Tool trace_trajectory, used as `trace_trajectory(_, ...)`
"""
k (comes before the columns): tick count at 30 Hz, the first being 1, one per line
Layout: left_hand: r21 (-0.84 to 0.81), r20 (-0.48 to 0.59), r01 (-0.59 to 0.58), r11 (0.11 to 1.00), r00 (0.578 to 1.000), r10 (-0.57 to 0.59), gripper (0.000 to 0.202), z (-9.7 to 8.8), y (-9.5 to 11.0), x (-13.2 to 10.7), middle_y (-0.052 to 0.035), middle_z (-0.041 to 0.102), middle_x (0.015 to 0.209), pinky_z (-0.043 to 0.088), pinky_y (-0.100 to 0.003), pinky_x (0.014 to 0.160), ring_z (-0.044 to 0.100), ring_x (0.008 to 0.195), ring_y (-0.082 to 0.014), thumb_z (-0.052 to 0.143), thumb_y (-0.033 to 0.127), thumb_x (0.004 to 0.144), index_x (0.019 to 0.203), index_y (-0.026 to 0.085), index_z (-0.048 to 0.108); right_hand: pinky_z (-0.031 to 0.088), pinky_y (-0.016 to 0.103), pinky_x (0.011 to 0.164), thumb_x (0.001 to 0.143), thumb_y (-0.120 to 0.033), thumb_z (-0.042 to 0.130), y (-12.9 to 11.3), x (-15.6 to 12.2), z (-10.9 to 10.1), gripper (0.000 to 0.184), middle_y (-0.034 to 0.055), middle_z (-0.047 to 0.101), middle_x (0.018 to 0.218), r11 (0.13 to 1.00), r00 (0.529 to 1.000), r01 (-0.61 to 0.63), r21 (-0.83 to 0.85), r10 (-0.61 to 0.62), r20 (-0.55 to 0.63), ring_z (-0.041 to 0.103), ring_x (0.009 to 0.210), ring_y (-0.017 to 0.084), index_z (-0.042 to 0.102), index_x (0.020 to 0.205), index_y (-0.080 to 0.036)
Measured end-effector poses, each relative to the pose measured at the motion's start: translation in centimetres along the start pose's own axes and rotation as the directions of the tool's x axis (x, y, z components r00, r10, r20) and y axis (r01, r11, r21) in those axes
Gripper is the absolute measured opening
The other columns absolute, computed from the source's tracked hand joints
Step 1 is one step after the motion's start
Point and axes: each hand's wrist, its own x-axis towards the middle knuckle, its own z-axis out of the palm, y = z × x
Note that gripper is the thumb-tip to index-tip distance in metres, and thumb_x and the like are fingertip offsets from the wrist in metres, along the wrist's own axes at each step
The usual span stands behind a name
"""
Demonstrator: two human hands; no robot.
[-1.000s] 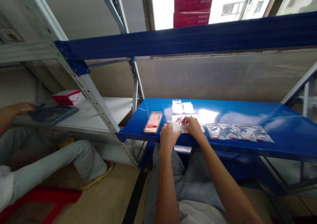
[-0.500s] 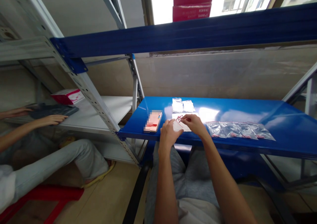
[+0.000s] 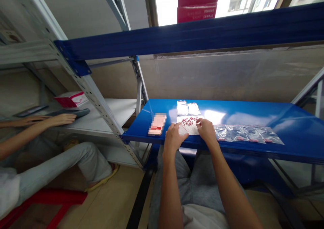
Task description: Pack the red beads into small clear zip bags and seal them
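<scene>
Small red beads (image 3: pixel 189 121) lie spread over a white sheet (image 3: pixel 188 131) near the front edge of the blue shelf. At the sheet's left edge rests my left hand (image 3: pixel 173 136), its thumb held apart from the fingers and nothing seen in it. My right hand (image 3: pixel 207 129) is at the sheet's right side, fingertips drawn together beside the beads; whatever they may hold is too small to make out. To its right, several clear plastic bags (image 3: pixel 246 133) lie in an overlapping row, with red pieces at their bottom ends.
White-looking packets (image 3: pixel 182 108) lie behind the sheet. A pinkish flat box or booklet (image 3: pixel 158 124), partly blurred, lies to the left. A blue beam (image 3: pixel 177 38) crosses above the blue shelf (image 3: pixel 298 127). Another person's hand (image 3: pixel 64 118) touches dark material on the white shelf (image 3: pixel 116 107).
My right hand has moved right, off the beads, and more of them now show, spread out. The left hand stays put. The co-worker's hands have shifted slightly right.
</scene>
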Motion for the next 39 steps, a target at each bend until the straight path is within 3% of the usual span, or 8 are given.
trace_trajectory(13,-0.003,-0.01,-0.012,1.0,1.0,0.012,0.055,0.2,-0.5,-0.1,-0.0099,0.067,0.115,0.052,-0.035,0.094,0.065,0.109,-0.0257,0.081,0.032,0.079,0.129,0.021,0.065,0.045,0.03,0.072,0.093,-0.022,0.058,-1.6,0.9,0.7,0.022,0.013,0.072,0.103,0.997,0.998,-0.005,-0.076,0.009,0.059,0.066,0.092,0.025,0.079,0.098,-0.021)
trace_trajectory(17,-0.001,-0.022,-0.019,1.0,1.0,0.019,0.054,0.4,-0.8,-0.1,-0.0097,0.067,0.113,0.052,-0.035,0.094,0.066,0.108,-0.0256,0.082,0.033,0.078,0.128,0.021,0.066,0.046,0.031,0.076,0.092,-0.02,0.057,-1.3,1.3,0.9,0.023,0.0146,0.073,0.106,0.996,0.998,0.012,-0.088,-0.007,0.055,0.067,0.097,0.026,0.078,0.101,-0.019)
trace_trajectory(22,-0.021,-0.007,-0.021,1.0,1.0,0.021,0.054,0.6,-0.7,0.0,-0.01,0.067,0.115,0.052,-0.037,0.096,0.065,0.11,-0.0252,0.082,0.032,0.078,0.129,0.019,0.066,0.047,0.031,0.076,0.089,-0.025,0.057,-0.9,1.1,0.0,0.021,0.0113,0.074,0.091,0.991,0.999,-0.001,0.134,-0.005,0.039,0.067,0.083,0.023,0.076,0.093,-0.016)
trace_trajectory(26,-0.082,0.033,-0.062,0.995,0.997,0.065,0.055,0.5,-0.2,0.1,-0.009,0.069,0.114,0.052,-0.035,0.095,0.066,0.106,-0.024,0.083,0.031,0.078,0.129,0.02,0.066,0.043,0.029,0.065,0.084,-0.034,0.061,-1.8,-0.1,-1.5,0.02,0.0042,0.07,0.073,0.928,0.979,0.041,0.371,-0.111,0.168,0.061,0.068,0.019,0.073,0.081,-0.019)
trace_trajectory(31,-0.135,0.067,-0.092,0.987,0.993,0.101,0.052,0.4,0.2,0.3,-0.0068,0.07,0.107,0.053,-0.034,0.094,0.067,0.102,-0.0229,0.084,0.029,0.076,0.125,0.018,0.068,0.035,0.029,0.059,0.086,-0.036,0.055,-2.7,-1.2,-2.5,0.029,0.0019,0.064,0.063,0.899,0.921,0.114,0.422,-0.255,0.295,0.055,0.062,0.017,0.066,0.064,-0.019)
trace_trajectory(35,-0.121,0.048,-0.094,0.988,0.994,0.1,0.056,0.5,-0.2,0.3,-0.0067,0.07,0.106,0.053,-0.033,0.091,0.067,0.098,-0.0222,0.084,0.032,0.076,0.127,0.017,0.067,0.041,0.029,0.067,0.087,-0.035,0.057,-1.5,-0.7,-2.5,0.023,0.0043,0.071,0.076,0.928,0.972,0.08,0.363,-0.154,0.177,0.062,0.072,0.02,0.073,0.08,-0.019)
trace_trajectory(39,-0.094,0.019,-0.086,0.992,0.996,0.089,0.052,0.4,-0.7,0.3,-0.0068,0.069,0.105,0.053,-0.033,0.091,0.067,0.1,-0.0228,0.083,0.032,0.078,0.125,0.016,0.068,0.045,0.031,0.076,0.088,-0.022,0.057,0.5,0.9,-1.7,0.021,0.0083,0.074,0.084,0.986,0.999,-0.013,0.163,0.008,0.031,0.066,0.079,0.022,0.076,0.094,-0.018)
